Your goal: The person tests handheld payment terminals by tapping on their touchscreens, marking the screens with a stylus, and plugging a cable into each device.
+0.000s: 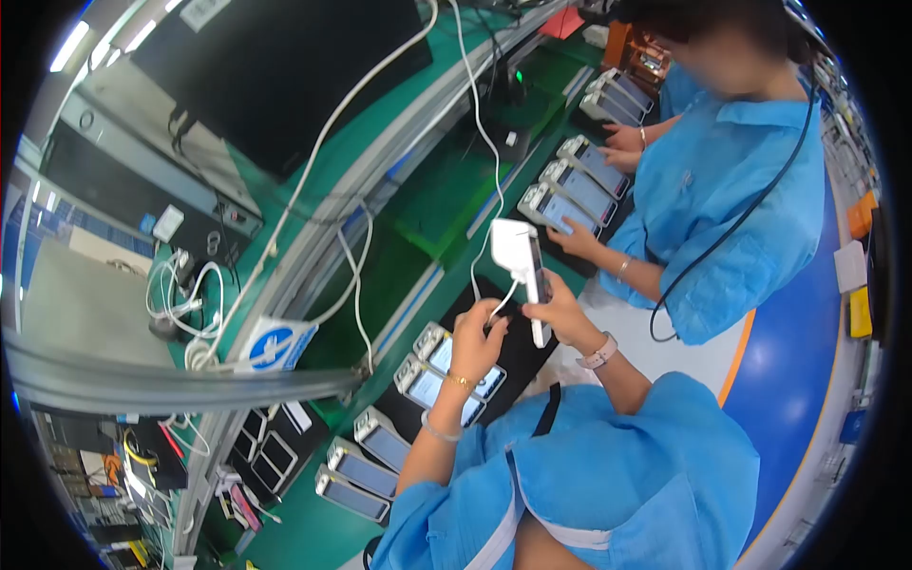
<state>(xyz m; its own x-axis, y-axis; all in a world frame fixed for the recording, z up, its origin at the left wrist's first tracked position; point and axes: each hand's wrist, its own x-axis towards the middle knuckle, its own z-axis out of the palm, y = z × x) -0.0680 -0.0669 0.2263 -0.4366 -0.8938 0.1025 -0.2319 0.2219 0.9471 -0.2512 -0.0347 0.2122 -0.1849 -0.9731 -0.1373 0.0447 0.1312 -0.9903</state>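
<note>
My right hand (566,313) is wrapped round a white handheld terminal (514,249), held upright and seen nearly edge-on, its bulky head on top. Close beside it, my left hand (478,340) pinches a thin white cable (504,300) that runs up to the terminal's head. Whether the plug sits in a socket cannot be made out. Beneath my left hand, similar terminals (418,382) with lit screens lie on a black mat (522,366). Further toward me, several more terminals (353,472) with dark screens rest on the green bench.
At the upper right a co-worker in a blue smock (727,199) handles a row of terminals (579,190). A metal rail (275,389) crosses on the left, near a blue-and-white sign (275,345). A large black monitor (275,76) and loose white cables (356,294) stand along the bench.
</note>
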